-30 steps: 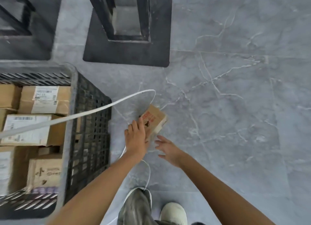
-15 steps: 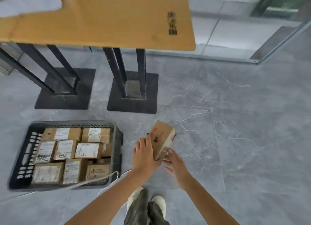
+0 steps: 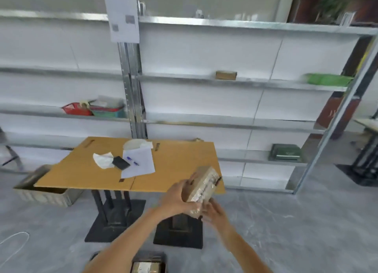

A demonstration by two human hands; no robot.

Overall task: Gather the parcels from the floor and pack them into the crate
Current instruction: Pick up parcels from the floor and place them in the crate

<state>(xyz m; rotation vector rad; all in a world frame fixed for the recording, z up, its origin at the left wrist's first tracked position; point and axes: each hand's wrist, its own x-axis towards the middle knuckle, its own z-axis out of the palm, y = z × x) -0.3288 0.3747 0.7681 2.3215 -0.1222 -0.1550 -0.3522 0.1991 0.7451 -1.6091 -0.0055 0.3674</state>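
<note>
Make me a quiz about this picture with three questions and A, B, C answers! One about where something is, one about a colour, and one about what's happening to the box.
1. Where is the blue pen?
A. on the floor
B. on the white paper on the table
C. in a basket

2. What colour is the flat thing at the far right of the shelf?
A. green
B. purple
C. orange

3. What is happening to the parcel?
A. it lies on the table
B. it sits on a shelf
C. it is held up in the air

Answers:
1 B, the pen lies on the sheet on the table top.
2 A, it shows bright green.
3 C, the left hand grips it and the right hand touches its lower end.
</note>
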